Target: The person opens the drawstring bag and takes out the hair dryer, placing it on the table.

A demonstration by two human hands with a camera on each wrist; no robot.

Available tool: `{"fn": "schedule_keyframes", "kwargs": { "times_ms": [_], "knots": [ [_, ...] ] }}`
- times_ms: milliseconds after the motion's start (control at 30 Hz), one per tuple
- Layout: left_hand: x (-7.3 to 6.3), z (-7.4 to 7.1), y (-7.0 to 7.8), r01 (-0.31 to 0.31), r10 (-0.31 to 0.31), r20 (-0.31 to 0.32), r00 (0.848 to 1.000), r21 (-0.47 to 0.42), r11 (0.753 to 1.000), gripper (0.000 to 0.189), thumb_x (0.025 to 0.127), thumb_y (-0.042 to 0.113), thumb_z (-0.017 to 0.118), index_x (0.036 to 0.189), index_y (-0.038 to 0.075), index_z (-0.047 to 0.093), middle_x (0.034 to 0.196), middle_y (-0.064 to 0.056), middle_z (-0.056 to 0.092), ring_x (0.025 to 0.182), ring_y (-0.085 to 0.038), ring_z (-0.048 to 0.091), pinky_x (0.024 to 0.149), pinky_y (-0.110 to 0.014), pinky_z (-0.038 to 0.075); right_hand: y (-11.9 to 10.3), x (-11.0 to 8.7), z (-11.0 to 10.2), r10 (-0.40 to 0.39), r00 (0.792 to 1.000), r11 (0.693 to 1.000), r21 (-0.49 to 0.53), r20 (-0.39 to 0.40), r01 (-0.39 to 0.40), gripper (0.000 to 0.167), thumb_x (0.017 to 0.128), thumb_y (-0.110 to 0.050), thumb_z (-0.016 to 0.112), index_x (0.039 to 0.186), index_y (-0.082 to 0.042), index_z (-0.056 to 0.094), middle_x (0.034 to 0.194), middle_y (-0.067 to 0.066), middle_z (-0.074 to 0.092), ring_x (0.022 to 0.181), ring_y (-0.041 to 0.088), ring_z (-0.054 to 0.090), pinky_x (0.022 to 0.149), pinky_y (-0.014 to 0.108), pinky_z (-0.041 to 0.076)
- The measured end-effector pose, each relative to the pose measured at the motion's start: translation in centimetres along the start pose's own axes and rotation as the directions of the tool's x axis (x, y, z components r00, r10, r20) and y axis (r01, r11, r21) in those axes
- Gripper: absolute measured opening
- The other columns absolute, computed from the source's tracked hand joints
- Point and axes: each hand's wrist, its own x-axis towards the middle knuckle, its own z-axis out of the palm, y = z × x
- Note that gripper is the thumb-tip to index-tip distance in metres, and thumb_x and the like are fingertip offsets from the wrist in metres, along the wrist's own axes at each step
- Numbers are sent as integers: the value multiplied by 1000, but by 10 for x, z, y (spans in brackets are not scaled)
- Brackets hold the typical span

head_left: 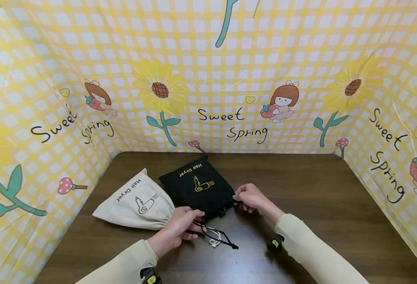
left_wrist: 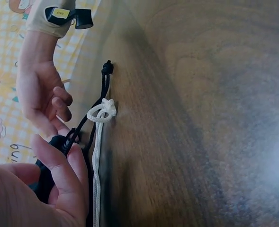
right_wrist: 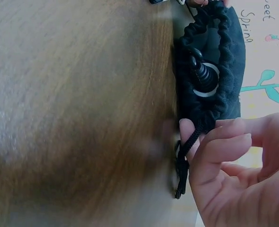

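We see left hand (head_left: 180, 225) and right hand (head_left: 250, 196) angling inward | fingers (right_wrist: 224, 146) of each pinching the rim | black bag (head_left: 194, 173) gaping, mouth puckered, lettered yellow "Hair Dryer"

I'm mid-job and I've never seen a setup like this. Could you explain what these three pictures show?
There is no machine here: these are a person's bare hands, the left hand and the right hand. The wide picture comes from a camera on the head, looking forward and down. The others come from the left wrist camera and the right wrist camera.

On the brown table lie two drawstring bags marked "Hair Dryer": a pale bag and a black bag. Each hand pinches the black bag at its gathered mouth, which is open; the right wrist view shows a dark ridged piece inside. White cord lies by the left hand.
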Motion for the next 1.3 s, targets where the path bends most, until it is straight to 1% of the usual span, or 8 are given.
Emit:
{"fn": "schedule_keyframes", "kwargs": {
  "times_ms": [133,267,367,467,733,900,1300],
  "knots": [
    [0,1,-1,-5,5,-5,1000,-3,1000,26,91,12,62,113,-3,60,108,-16,71,73,-24,76,47,-27,53,0,-1,-2,-22,1000,1000,-6,17,22,13,103,-11,65,106,1,70,83,12,74,46,12,45,42,24,39],
    [1,1,-1,-8,8,0,1000,-4,1000,20,96,12,60,109,-3,62,104,-16,70,72,-24,76,47,-26,53,1,-2,-4,-35,999,999,-6,35,35,14,103,-12,66,107,1,71,85,11,75,46,12,45,42,24,39],
    [1,2,-2,-5,5,3,1000,-2,1000,21,101,15,62,111,-3,64,102,-14,70,72,-24,76,47,-26,53,1,-2,-4,-39,998,999,-9,42,39,13,104,-11,66,107,1,71,85,11,75,46,12,46,42,24,39],
    [1,1,-1,-8,8,6,1000,5,1000,21,103,16,63,111,-2,64,100,-13,70,73,-25,76,47,-25,53,0,-1,-3,-37,999,999,-17,39,38,12,104,-11,65,105,0,70,84,10,74,47,12,46,42,24,40],
    [1,2,0,-7,7,10,1000,18,1000,15,102,12,62,106,-2,64,97,-13,69,72,-24,75,47,-25,53,-2,-1,-3,-40,998,999,-25,41,41,11,104,-9,64,99,-1,69,82,10,73,47,12,45,43,24,40],
    [0,2,1,-7,7,9,1000,15,1000,13,100,10,60,105,-2,62,97,-15,70,71,-23,75,47,-24,52,-1,1,-3,-37,999,999,-22,39,38,12,104,-9,63,98,-1,68,84,10,73,48,12,46,43,24,41],
    [-2,0,1,-16,16,2,1000,0,1000,14,102,10,55,110,-1,56,103,-19,67,72,-24,76,46,-24,52,-4,-1,-3,-30,999,1000,7,25,30,12,104,-8,63,97,1,68,84,12,72,47,13,46,43,24,41]
  ]
}}
